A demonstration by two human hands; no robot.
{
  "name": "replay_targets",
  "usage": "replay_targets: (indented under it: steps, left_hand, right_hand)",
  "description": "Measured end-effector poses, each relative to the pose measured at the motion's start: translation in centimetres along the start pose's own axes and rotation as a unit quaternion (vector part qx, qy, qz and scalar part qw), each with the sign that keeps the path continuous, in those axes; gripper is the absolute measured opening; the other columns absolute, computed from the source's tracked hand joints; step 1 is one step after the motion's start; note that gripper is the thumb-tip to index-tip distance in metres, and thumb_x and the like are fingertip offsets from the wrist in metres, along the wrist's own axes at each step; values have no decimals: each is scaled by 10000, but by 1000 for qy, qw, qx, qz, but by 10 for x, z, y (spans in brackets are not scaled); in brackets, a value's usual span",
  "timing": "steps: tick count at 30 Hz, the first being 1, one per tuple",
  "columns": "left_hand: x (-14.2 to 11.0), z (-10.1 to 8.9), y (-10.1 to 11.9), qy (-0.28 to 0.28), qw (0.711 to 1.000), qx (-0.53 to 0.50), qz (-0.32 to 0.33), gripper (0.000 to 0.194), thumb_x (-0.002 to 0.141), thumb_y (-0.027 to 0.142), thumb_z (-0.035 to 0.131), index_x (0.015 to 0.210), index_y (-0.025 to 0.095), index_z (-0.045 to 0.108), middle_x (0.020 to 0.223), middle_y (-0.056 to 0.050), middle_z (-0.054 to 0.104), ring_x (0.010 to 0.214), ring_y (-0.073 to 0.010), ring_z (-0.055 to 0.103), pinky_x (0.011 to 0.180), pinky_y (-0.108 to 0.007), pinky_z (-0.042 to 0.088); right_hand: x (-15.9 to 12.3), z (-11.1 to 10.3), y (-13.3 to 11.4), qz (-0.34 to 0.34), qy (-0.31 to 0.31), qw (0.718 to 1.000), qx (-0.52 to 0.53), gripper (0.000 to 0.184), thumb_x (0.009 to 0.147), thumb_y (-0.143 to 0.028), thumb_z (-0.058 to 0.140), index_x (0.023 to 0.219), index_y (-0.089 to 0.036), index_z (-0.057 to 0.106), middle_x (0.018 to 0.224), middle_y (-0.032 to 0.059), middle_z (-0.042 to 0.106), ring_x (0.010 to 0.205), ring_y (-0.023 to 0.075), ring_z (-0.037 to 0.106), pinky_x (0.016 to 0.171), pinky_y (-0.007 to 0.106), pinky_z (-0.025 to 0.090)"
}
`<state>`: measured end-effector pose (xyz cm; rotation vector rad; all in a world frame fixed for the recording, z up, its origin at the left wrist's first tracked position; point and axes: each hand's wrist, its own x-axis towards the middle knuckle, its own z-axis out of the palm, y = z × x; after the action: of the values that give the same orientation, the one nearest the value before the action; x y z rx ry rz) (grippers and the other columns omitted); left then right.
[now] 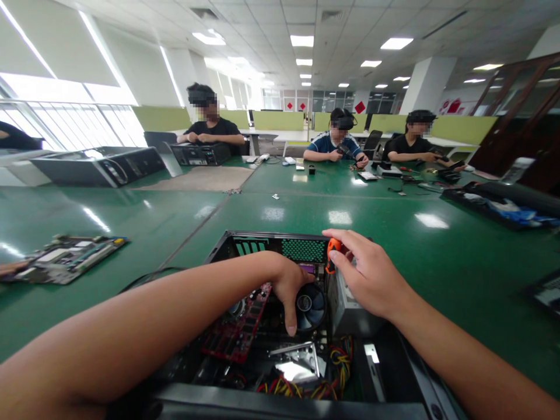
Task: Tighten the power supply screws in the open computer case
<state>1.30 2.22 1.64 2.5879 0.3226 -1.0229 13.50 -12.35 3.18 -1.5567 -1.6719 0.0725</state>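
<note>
An open black computer case (289,402) lies in front of me. My left hand (289,283) reaches inside it. Its thumb and a finger are spread around the left side of a round CPU cooler fan (312,306); its other fingers are hidden. In my right hand (365,268) is a screwdriver with an orange and black handle (333,254), above the case's far right corner beside the grey power supply (356,315). Its tip cannot be made out. A red graphics card (238,332) sits left of the fan. Colored cables (341,361) and a shiny metal bracket (300,361) lie nearer me.
A loose circuit board (72,259) lies at left on the green table (271,213), with a person's hand (13,269) at its edge. Another computer case (102,163) stands beyond. Three people work across the table. A black tray-like panel (503,204) lies at right.
</note>
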Motion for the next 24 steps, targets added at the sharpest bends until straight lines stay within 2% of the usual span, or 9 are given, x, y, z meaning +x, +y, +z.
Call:
replay_targets:
  steps: [8,19,22,24]
  left_hand:
    - [0,-1,2,-13,1000,6,-14,1192,301,464,778,1359,128,344,1377,-161,415,1243,-349,392,1040,-397,296]
    - [0,0,2,4,1000,-4,-13,1115,304,404,775,1324,153,400,1362,-128,445,1255,-346,379,1047,-397,292]
    - [0,1,0,-5,1000,-10,-13,1121,308,412,774,1332,170,388,1365,-114,444,1266,-346,362,1049,-396,288]
    - [1,1,-1,1,1000,-29,-13,1108,303,423,772,1322,186,405,1356,-103,459,1250,-343,389,1036,-386,308]
  right_hand:
    - [1,0,-2,-8,-10,1000,-2,355,846,-160,451,1182,-240,533,1029,48,617,904,185,572,804,337,441]
    - [0,0,-3,-14,-24,1000,-1,382,841,-146,454,1203,-250,519,1034,49,613,909,182,573,820,349,441]
    - [0,1,-4,-13,-21,1000,-5,358,840,-157,465,1179,-247,533,1000,45,615,861,171,574,789,335,444]
    - [0,1,-4,-6,-12,1000,-12,280,832,-196,502,1101,-234,571,939,40,618,820,168,570,758,325,440]
